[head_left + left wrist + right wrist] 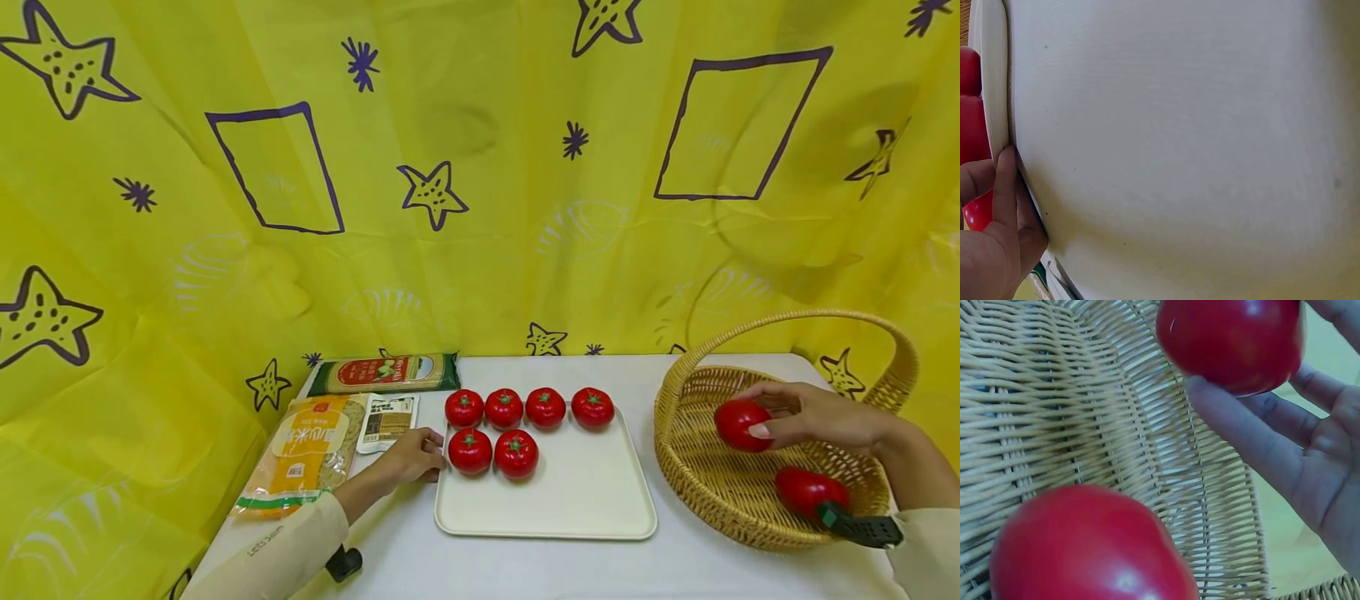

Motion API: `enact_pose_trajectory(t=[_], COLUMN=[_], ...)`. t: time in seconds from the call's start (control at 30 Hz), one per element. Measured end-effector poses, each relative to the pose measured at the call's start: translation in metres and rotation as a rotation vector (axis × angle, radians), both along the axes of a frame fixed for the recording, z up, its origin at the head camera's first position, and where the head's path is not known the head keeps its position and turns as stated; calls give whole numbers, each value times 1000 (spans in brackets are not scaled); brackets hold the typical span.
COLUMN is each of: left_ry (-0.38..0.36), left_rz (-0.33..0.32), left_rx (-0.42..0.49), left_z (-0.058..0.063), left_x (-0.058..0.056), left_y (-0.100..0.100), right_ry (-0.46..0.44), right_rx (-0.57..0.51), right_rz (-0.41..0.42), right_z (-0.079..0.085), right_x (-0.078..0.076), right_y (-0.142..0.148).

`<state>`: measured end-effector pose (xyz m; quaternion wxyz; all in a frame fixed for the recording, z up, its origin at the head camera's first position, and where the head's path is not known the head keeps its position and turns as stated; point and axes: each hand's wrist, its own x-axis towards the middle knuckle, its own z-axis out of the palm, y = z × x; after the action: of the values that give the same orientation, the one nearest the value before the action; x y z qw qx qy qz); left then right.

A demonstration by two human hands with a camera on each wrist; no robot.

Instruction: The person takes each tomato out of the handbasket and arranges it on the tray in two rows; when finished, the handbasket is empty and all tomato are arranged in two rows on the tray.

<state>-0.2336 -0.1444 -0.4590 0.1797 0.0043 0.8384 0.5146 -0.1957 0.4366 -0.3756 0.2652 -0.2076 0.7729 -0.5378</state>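
My right hand (817,417) holds a red tomato (741,425) over the inside of the wicker basket (693,492), with thumb and fingers around it. Below, a second tomato (1091,550) lies in the basket, partly covered by the wrist strap in the head view. At the left edge of the cream tray (573,508), my left hand (411,457) grips the rim between thumb and fingers. Several tomatoes with green stem tops stand on that tray, four in the back row and two in front, including a front one (516,455).
Left of the tray lie a small white packet (387,423), an orange and clear noodle bag (300,450) and a green-ended long packet (386,373). The basket's tall handle (787,317) arches over the right side. A yellow patterned curtain (480,275) hangs behind the white table (405,550).
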Motion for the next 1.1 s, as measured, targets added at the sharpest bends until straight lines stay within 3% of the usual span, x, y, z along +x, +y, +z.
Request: enact_pose_trajectory(t=[0.53, 0.77, 1.1], left_ry=[-12, -14, -18], left_rz=[8, 10, 7], left_rx=[-5, -2, 11], left_z=[-1, 0, -2], left_x=[0, 1, -1], left_y=[1, 0, 0], right_ry=[116, 91, -19], right_rx=[37, 29, -162], right_rz=[-3, 3, 131], right_z=[10, 10, 4], right_x=[7, 17, 29], right_y=[-27, -36, -53])
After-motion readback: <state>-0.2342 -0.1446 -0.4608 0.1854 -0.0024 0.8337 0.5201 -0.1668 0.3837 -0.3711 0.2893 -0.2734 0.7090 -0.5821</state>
